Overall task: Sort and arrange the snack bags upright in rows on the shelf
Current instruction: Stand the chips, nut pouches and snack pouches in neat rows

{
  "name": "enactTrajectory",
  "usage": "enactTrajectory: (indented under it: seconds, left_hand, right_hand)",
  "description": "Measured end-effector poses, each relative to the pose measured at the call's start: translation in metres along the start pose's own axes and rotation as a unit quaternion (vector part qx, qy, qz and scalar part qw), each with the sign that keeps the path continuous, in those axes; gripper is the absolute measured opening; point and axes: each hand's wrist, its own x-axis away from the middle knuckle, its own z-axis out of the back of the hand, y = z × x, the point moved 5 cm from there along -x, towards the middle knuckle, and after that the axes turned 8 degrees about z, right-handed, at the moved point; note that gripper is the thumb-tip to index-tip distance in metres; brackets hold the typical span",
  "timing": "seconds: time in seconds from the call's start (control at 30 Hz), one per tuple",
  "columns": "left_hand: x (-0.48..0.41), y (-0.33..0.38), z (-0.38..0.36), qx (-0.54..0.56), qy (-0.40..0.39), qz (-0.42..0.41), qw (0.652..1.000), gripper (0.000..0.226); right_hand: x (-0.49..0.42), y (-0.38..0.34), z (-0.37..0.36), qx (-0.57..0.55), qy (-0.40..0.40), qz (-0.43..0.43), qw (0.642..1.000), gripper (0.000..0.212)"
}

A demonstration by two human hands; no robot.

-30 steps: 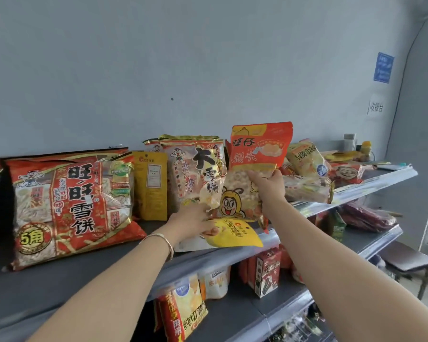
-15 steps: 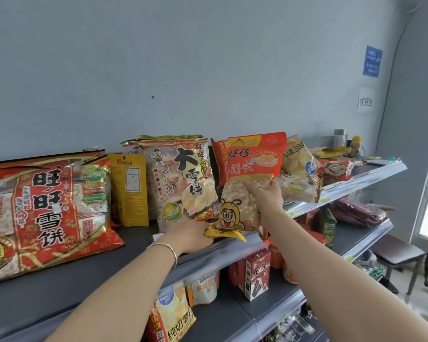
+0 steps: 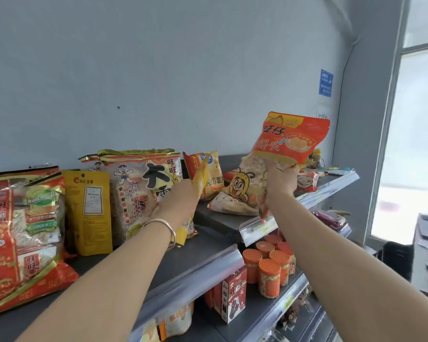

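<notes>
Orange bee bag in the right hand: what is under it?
A pale packet lies flat on the top shelf beneath the orange bee bag, which the right hand grips. The bag and hand cover the packet's right end.

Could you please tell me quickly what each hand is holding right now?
Left hand: grips the yellow bag, seen edge-on.
Right hand: grips the orange bee bag by its lower part.

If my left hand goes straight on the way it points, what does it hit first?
Likely the orange chip bag behind the yellow bag that the left hand holds; depth unclear.
</notes>
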Motion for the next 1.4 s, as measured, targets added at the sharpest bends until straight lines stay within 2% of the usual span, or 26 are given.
enactTrajectory:
  seconds: [0.13,0.3,0.4,0.6,0.73,0.8,0.93,1.03,1.13,1.2,1.23,1.33,1.4]
  left_hand:
    - [-0.023,0.03,-0.005,0.155,0.105,-0.021,0.982,0.039]
    - [-0.047,0.07,-0.028,0.22,0.196,-0.032,0.955,0.043]
    - [-0.067,0.094,-0.051,0.194,0.227,-0.058,0.953,0.042]
    - [-0.099,0.134,-0.083,0.07,0.313,-0.098,0.942,0.04]
    - [-0.128,0.147,-0.109,-0.015,0.319,-0.117,0.94,0.033]
    - [-0.144,0.15,-0.115,-0.02,0.315,-0.105,0.943,0.033]
    - [-0.171,0.15,-0.121,0.112,0.29,-0.047,0.949,0.038]
    - [-0.192,0.142,-0.124,0.188,0.28,-0.024,0.941,0.036]
    - [-0.216,0.134,-0.13,0.252,0.253,-0.014,0.934,0.032]
    - [-0.232,0.131,-0.139,0.277,0.228,0.006,0.933,0.03]
    - [-0.239,0.129,-0.144,0.277,0.217,0.014,0.936,0.035]
    - [-0.253,0.127,-0.159,0.222,0.191,0.008,0.956,0.084]
    - [-0.255,0.128,-0.162,0.074,0.216,0.004,0.974,0.099]
  right_hand:
    - [-0.039,0.004,0.015,0.007,0.003,0.007,1.0,0.063]
    - [-0.103,0.017,0.023,0.017,-0.022,0.035,0.999,0.053]
    - [-0.147,0.026,0.026,0.024,-0.051,0.045,0.997,0.048]
    - [-0.212,0.056,0.009,0.022,-0.116,0.041,0.992,0.048]
    - [-0.237,0.074,-0.011,-0.016,-0.154,0.027,0.988,0.05]
    - [-0.247,0.079,-0.023,-0.032,-0.173,0.021,0.984,0.054]
    - [-0.267,0.087,-0.047,-0.045,-0.205,0.022,0.977,0.064]
    - [-0.281,0.09,-0.065,-0.035,-0.208,0.03,0.977,0.05]
    - [-0.295,0.087,-0.085,-0.046,-0.212,0.04,0.975,0.052]
    - [-0.306,0.086,-0.097,-0.059,-0.219,0.044,0.973,0.043]
    - [-0.312,0.086,-0.101,-0.068,-0.221,0.041,0.972,0.035]
    - [-0.329,0.094,-0.116,-0.084,-0.221,0.027,0.971,0.03]
    - [-0.336,0.099,-0.125,-0.087,-0.223,0.022,0.971,0.032]
